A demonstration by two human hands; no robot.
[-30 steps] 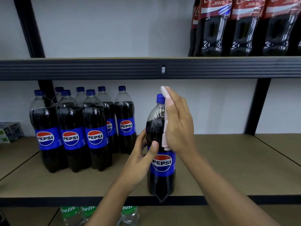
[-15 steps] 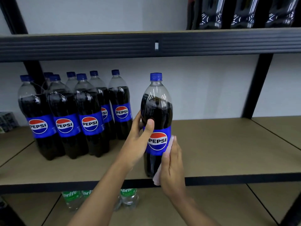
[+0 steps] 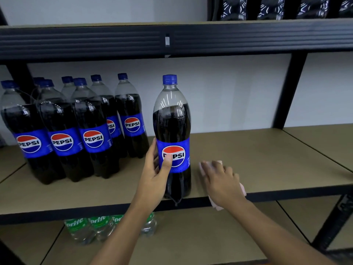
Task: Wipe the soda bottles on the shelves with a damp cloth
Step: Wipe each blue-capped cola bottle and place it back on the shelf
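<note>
Black metal shelving [image 3: 76,43] with tan boards [image 3: 248,150] against a plain pale wall [image 3: 229,92].

Shop: shelves [image 3: 248,159] w/ soda bottles [image 3: 63,134].

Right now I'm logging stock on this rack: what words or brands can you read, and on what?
"PEPSI": label of the held bottle, the E under the thumb of the left hand.
"PEPSI": four grouped bottles; a fifth label is partly hidden.
"Sprite", cut off: green bottles on the lower shelf.
Small print beside the logos: too small to read.
</note>
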